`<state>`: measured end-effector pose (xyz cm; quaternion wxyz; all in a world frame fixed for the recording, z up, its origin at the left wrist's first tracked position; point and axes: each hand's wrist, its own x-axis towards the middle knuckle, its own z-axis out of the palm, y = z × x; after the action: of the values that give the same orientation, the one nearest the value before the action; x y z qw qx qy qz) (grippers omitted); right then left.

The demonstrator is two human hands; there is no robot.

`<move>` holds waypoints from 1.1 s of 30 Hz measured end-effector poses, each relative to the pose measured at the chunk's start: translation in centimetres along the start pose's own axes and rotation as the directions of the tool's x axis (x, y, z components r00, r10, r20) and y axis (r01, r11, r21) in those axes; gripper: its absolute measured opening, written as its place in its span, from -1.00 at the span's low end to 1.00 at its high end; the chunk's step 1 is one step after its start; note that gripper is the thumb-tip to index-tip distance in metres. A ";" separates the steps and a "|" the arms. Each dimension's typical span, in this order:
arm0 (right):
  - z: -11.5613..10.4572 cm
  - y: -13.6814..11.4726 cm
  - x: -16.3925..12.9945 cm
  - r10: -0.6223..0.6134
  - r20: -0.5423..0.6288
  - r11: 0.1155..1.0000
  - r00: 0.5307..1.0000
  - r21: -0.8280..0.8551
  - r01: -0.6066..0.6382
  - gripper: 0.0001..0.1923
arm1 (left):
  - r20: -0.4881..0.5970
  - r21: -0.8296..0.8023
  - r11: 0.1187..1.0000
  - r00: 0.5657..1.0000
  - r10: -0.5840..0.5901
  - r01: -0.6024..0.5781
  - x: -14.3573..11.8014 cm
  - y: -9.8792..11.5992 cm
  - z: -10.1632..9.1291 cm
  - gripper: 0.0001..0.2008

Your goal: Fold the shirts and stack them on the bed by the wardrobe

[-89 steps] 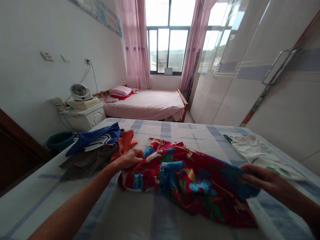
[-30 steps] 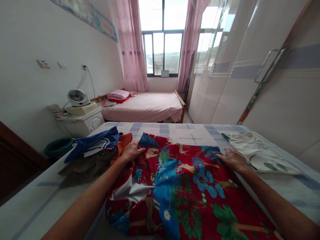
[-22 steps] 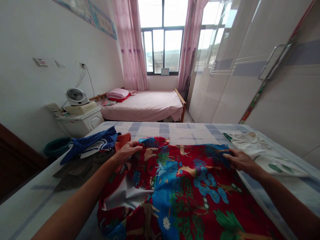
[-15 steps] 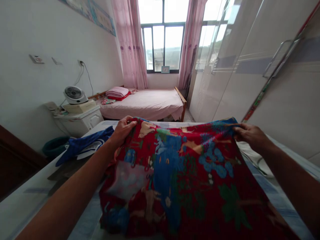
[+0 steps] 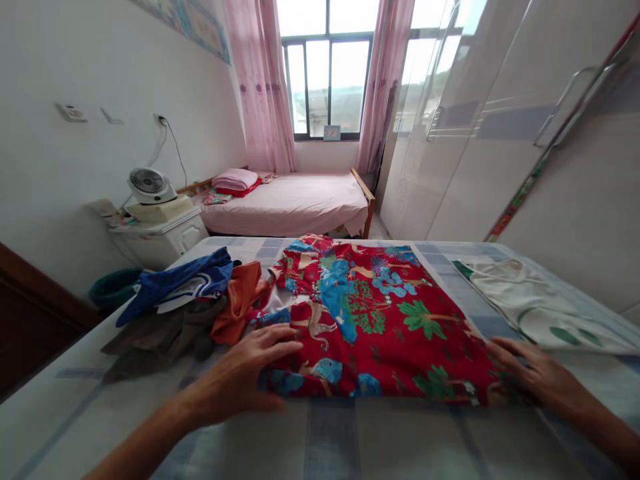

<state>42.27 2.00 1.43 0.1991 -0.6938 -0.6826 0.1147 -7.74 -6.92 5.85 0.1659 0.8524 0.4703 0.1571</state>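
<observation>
From the head camera, the red printed garment (image 5: 380, 320) lies spread flat on the bed (image 5: 330, 440), its near edge running between the two hands. The left hand (image 5: 245, 377) rests palm down on the near left corner of the garment, its fingers (image 5: 280, 348) stretched out and slightly spread, pressing on the cloth rather than gripping it. The right hand (image 5: 537, 373) lies flat on the near right corner, fingers (image 5: 505, 353) extended and laid over the hem, also holding nothing closed in them. The cloth reaches away from both sets of fingers toward the far side of the bed, where its far left part is rumpled and shows a pale inner side.

Just beyond the left fingers and to their outer side sits a heap of clothes: an orange garment (image 5: 243, 303) touching the red one, a blue garment (image 5: 185, 283) on top further out, and a brown-grey garment (image 5: 155, 340) beneath them. Beyond the right fingers, near but apart from the red cloth, a white garment with green leaf shapes (image 5: 540, 310) lies flat on the bed.

Well past both hands stand a white nightstand (image 5: 160, 240) carrying a small fan (image 5: 146, 183), a second bed with pink bedding (image 5: 295, 203), pink curtains (image 5: 260, 87) at a window (image 5: 325, 87), and a glossy wardrobe (image 5: 500, 133) along the right fingers' side.
</observation>
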 end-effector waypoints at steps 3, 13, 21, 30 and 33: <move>0.1 2.2 -2.5 0.006 0.044 0.997 0.999 0.072 -0.009 -0.51 | -0.029 0.183 0.983 1.000 0.003 0.002 -1.4 0.0 1.7 -0.39; -1.7 -5.6 -1.6 0.113 0.042 0.743 0.993 0.659 -0.113 -0.65 | -0.321 -0.152 0.969 0.918 -0.235 0.195 4.5 -0.2 -0.6 -0.70; -8.1 -7.9 1.4 0.177 -0.225 0.849 0.958 0.527 -0.034 -0.61 | -0.497 -0.457 0.872 0.762 -0.414 0.175 8.4 1.5 -7.3 -0.61; -8.1 1.6 -1.4 0.107 0.165 0.970 0.981 0.198 -0.139 -0.65 | 0.082 -0.418 0.878 0.972 -0.221 0.235 2.4 2.0 -5.9 -0.70; -7.0 0.9 -0.4 -0.021 0.094 0.998 0.995 -0.051 0.026 -0.60 | -0.034 -0.309 0.923 0.968 -0.250 0.228 3.8 -0.5 -4.0 -0.67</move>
<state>46.05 0.82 7.26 0.1503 -0.6845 -0.7020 0.1265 -7.89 -2.92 9.70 0.2951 0.7470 0.5467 0.2367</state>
